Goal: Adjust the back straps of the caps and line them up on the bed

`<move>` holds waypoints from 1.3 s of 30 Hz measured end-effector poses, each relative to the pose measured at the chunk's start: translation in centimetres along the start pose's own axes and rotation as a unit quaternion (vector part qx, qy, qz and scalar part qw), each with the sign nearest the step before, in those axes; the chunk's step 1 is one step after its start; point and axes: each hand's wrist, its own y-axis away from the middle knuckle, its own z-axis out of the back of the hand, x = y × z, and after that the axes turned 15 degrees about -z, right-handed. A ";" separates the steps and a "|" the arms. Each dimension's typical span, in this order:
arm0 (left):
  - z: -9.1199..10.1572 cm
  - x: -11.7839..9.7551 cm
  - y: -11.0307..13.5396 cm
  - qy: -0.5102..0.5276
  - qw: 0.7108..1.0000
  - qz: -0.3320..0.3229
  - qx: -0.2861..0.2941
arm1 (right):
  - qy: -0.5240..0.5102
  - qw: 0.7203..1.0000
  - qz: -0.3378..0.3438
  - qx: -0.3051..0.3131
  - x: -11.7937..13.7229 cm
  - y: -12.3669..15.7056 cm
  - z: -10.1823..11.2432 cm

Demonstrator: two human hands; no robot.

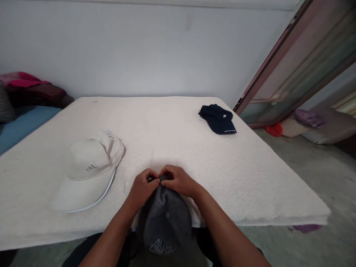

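A dark grey baseball cap [168, 213] with pale stitched lettering on its front lies at the near edge of the table, front side toward me. My left hand [144, 185] pinches the back of this cap between thumb and fingers. Right beside it, my right hand [178, 181] pinches the same back part, and the fingertips of both hands nearly meet there. What exactly lies between the fingertips, strap or fabric edge, is too small to tell. To the left rests a cream baseball cap [89, 157] with a striped logo, its brim pointing toward me.
A navy baseball cap [217, 118] sits at the far right of the table, which has a white textured cover [244, 178]. Behind stands a pale wall [139, 52]. Folded cloths [27, 81] are at far left; a glazed door [278, 66] is at right.
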 end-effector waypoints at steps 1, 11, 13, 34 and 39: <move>0.1 0.1 0.0 -0.003 1.000 0.001 0.009 | 0.006 1.000 0.000 -0.006 0.1 0.0 0.0; 0.7 0.0 0.3 -0.067 0.997 -0.020 0.027 | 0.059 0.997 0.002 -0.048 1.2 0.2 -0.7; 0.8 0.0 0.3 -0.055 0.998 -0.013 0.023 | 0.059 0.997 0.006 -0.049 1.2 0.2 -0.7; 0.5 -0.1 0.4 0.041 0.998 0.038 -0.006 | 0.021 0.999 -0.010 -0.049 1.0 0.2 -0.8; 0.3 -0.2 0.4 0.087 0.993 0.063 -0.042 | -0.053 0.998 -0.018 -0.033 0.7 -0.1 -0.9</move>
